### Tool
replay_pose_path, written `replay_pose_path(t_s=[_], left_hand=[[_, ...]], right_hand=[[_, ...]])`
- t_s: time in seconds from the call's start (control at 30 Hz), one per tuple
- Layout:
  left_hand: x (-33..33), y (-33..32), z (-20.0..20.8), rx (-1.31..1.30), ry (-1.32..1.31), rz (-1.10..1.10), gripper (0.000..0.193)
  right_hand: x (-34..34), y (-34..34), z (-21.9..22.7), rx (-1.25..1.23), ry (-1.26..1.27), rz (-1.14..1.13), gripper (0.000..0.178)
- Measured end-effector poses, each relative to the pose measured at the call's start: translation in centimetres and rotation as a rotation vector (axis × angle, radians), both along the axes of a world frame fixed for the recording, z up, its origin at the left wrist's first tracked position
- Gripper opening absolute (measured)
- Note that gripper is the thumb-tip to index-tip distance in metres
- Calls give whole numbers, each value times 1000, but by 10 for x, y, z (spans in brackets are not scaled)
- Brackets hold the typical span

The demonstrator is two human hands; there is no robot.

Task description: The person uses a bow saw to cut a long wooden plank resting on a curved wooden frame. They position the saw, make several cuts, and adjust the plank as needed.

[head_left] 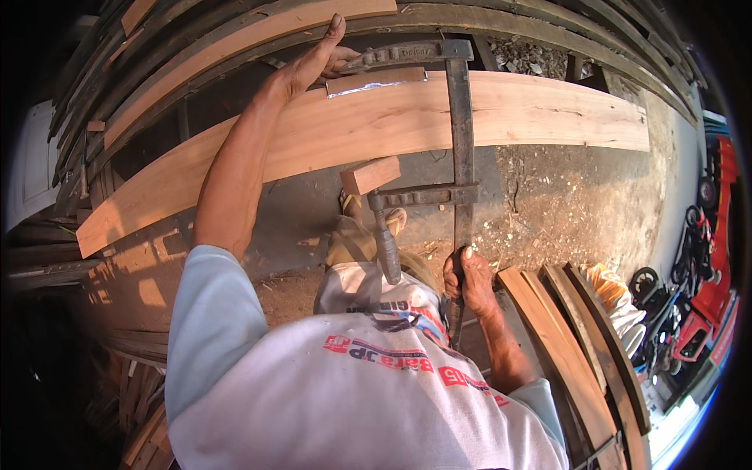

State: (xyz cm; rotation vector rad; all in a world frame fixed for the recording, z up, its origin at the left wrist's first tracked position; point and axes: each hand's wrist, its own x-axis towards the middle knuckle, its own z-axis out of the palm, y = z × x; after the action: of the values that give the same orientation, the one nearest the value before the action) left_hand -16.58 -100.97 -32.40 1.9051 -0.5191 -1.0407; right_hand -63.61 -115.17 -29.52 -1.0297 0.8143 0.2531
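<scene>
A long dark metal bar clamp [460, 117] lies across a pale wooden board [540, 110]. My right hand [470, 280] is closed round the near end of its bar. By the tip of the clamp's far jaw is my left hand [317, 64], thumb stretched out and fingers partly hidden; they seem to touch the jaw tip. A narrow wooden strip [384, 80] with a shiny silvery edge sits along the board's far edge, beside that jaw. The near jaw, with its screw handle [387, 251] hanging down, has a small wooden block [371, 175] at its tip, apart from the board.
Stacked long planks [258, 39] run behind the board. More planks [564, 352] lean at my right. Beyond them stand a red vehicle [709, 274], a motorcycle [685, 251] and a crumpled cloth or sack [615, 301]. Wood shavings litter the concrete floor [548, 196].
</scene>
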Motion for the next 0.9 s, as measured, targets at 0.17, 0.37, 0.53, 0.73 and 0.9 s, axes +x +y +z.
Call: replay_pose_path(t_s=[0.17, 0.37, 0.53, 0.73, 0.9], left_hand=[[-4, 2, -9, -85, 11, -20, 118], [-6, -10, 1, -13, 39, -55, 90], [-27, -15, 22, 19, -288, -170, 89], [-24, -9, 30, 103, -336, -243, 83], [-21, -3, 34, 29, -246, -235, 87]], right_hand=[[-15, -3, 26, -117, -56, 44, 69], [-18, -8, 43, -326, -147, -3, 72], [0, -21, 37, -361, -268, -122, 71], [17, -23, 34, -473, -332, -283, 66], [16, -32, 38, -462, -315, -360, 63]])
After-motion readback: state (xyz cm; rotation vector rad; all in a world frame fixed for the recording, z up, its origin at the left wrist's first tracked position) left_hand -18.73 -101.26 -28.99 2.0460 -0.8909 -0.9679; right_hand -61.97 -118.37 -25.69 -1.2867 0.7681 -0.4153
